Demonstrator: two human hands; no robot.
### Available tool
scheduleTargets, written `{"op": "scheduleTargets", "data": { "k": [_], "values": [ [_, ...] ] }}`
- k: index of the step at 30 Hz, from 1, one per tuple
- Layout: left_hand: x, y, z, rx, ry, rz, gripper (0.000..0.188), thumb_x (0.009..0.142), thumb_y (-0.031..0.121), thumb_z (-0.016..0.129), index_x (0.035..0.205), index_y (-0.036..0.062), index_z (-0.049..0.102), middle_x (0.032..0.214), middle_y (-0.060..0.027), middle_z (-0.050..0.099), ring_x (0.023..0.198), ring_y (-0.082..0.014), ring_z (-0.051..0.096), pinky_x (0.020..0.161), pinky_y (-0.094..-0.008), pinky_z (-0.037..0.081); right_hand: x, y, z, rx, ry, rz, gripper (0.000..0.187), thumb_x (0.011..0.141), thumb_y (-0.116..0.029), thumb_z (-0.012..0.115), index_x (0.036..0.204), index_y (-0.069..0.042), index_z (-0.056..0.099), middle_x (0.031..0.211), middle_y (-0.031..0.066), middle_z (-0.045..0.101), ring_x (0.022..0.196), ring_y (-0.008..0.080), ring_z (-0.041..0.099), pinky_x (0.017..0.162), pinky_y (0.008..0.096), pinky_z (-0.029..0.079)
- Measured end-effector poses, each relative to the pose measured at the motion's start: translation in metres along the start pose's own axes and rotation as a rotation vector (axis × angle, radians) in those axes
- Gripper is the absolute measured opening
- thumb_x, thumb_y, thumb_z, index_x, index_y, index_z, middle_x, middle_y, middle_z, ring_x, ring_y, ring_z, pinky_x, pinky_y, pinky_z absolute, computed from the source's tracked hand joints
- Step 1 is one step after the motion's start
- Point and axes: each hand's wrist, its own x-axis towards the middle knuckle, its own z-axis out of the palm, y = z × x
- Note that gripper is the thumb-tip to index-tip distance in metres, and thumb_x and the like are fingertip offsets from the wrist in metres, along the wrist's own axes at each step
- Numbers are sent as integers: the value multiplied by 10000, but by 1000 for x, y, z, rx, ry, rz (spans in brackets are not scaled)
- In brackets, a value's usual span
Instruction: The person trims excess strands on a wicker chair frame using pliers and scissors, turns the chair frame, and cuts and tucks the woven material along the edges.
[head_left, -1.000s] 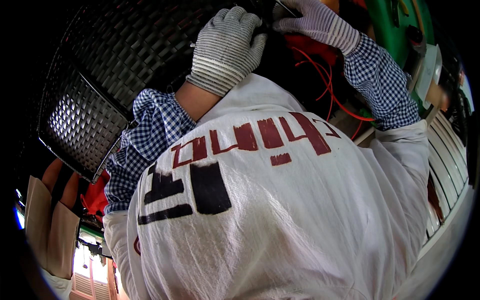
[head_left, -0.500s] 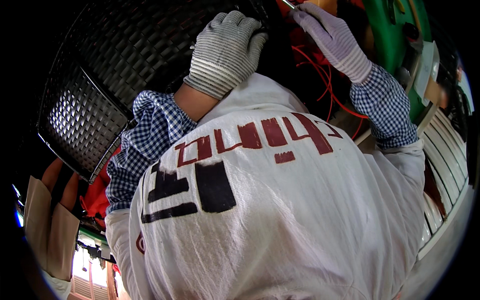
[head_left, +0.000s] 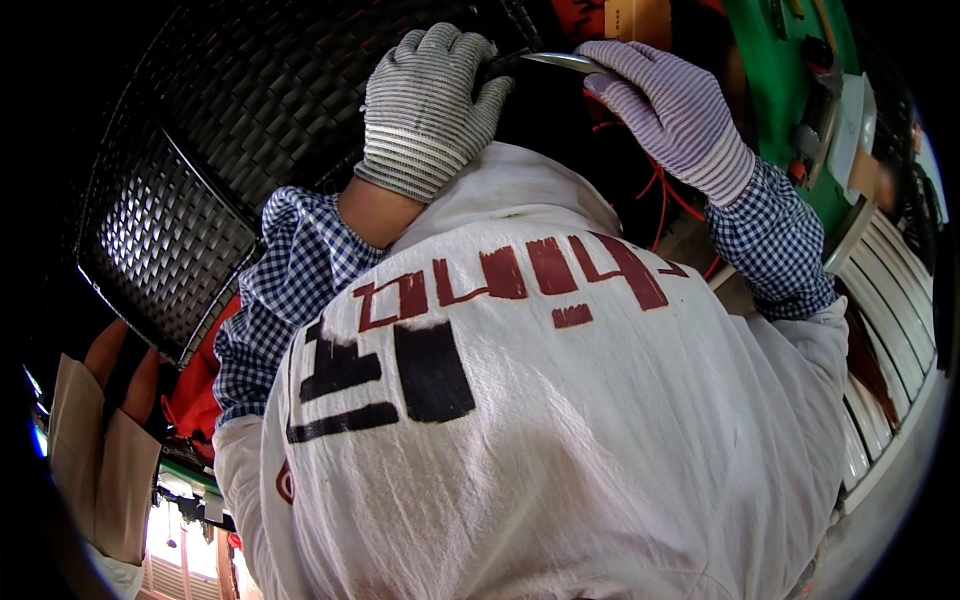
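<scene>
left: black woven panel (head_left: 230, 170) blocks | right: red wires (head_left: 660, 195) crowd gap

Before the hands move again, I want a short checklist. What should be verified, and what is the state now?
1. Left hand steady on the black woven panel: ok, the gloved fingers lie over its edge.
2. Right hand holding the thin metal blade: ok, the fingers pinch its near end.
3. Blade tip away from the left hand: not ok, it points toward the left fingertips, close by.
4. Red wires away from the blade: cannot tell, they run below the right hand, partly hidden.
5. Work spot in view: not ok, the white apron fills most of the picture and the spot is dark.
</scene>
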Motion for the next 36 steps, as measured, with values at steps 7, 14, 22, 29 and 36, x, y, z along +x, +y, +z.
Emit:
{"op": "scheduleTargets", "data": {
  "k": [7,14,22,29,36],
  "values": [
    [0,0,2,-16,24,13,316,813,297,763,1048,93,705,999,-90,667,933,-277,649,822,-392,550,-3,6,7,-94,-39,-23,332,922,-329,640,1218,-181,670,1047,60,716,839,230,704,747,331,591],
    [0,0,1,-39,-1,0,315,803,285,765,1042,86,710,986,-93,666,914,-280,649,820,-391,547,-1,-1,11,-106,-177,15,332,917,-311,640,1219,-174,655,957,53,699,793,236,690,678,332,580],
    [3,6,-4,-30,5,12,300,802,268,765,1027,81,702,960,-89,661,898,-278,648,806,-390,546,-6,0,21,45,-51,59,323,911,-302,651,1198,-153,670,974,79,706,806,254,693,714,336,580],
    [2,4,-4,-70,44,34,295,792,264,777,1016,88,700,953,-83,662,887,-270,650,795,-383,549,-5,-1,17,111,-152,138,345,914,-298,660,1209,-120,669,1013,101,716,838,261,700,769,332,580],
    [1,2,-1,-37,26,21,305,793,291,782,1010,93,700,941,-71,662,865,-256,652,772,-374,553,-5,2,24,198,-100,151,333,931,-304,645,1199,-108,672,976,106,722,827,251,701,776,344,578]
  ]
}}
